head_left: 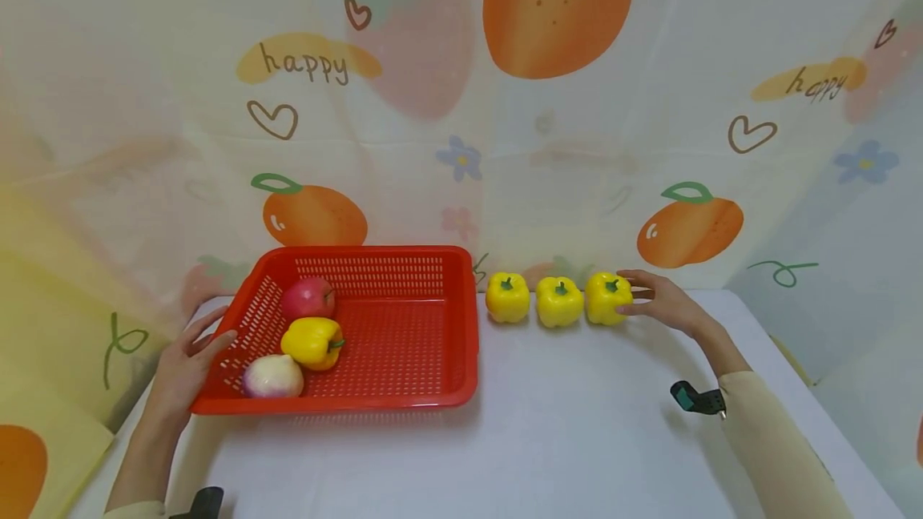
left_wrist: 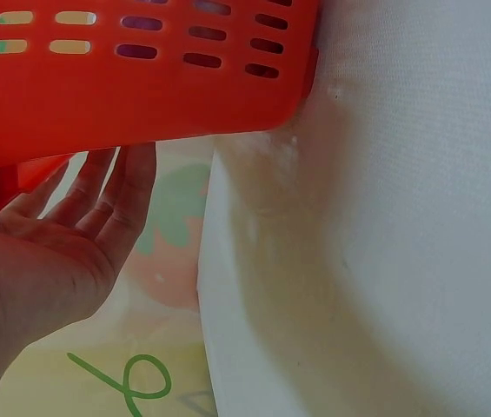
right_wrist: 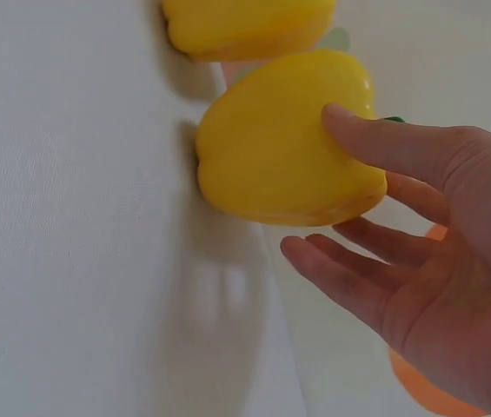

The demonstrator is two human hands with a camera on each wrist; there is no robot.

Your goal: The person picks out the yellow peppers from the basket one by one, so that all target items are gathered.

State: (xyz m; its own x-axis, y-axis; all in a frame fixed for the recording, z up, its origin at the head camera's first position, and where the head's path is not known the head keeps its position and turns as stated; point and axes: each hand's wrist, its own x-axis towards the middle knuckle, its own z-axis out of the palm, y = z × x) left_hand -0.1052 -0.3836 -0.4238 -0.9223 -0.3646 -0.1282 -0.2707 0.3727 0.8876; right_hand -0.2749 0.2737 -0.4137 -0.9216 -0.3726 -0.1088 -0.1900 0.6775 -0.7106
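In the head view, my left hand point(head_left: 179, 371) holds the left rim of a red plastic basket point(head_left: 461, 343), thumb over the rim and fingers outside; the left wrist view shows those fingers beneath the rim. Inside the basket's left side lie a red apple point(head_left: 308, 299), a yellow bell pepper point(head_left: 312, 343) on its side and a white and purple turnip point(head_left: 273, 377). My right hand point(head_left: 659, 303) has thumb and fingers around the right side of the rightmost yellow bell pepper point(right_wrist: 280, 143). Its thumb lies on the pepper in the right wrist view, with the lower fingers spread below.
Two more yellow bell peppers, the left one point(head_left: 508, 297) and the middle one point(head_left: 559, 301), stand in a row right of the basket. A white-covered table point(head_left: 562, 423) lies beneath everything. Behind it hangs a fruit-printed cloth point(head_left: 548, 158), close to the peppers and basket.
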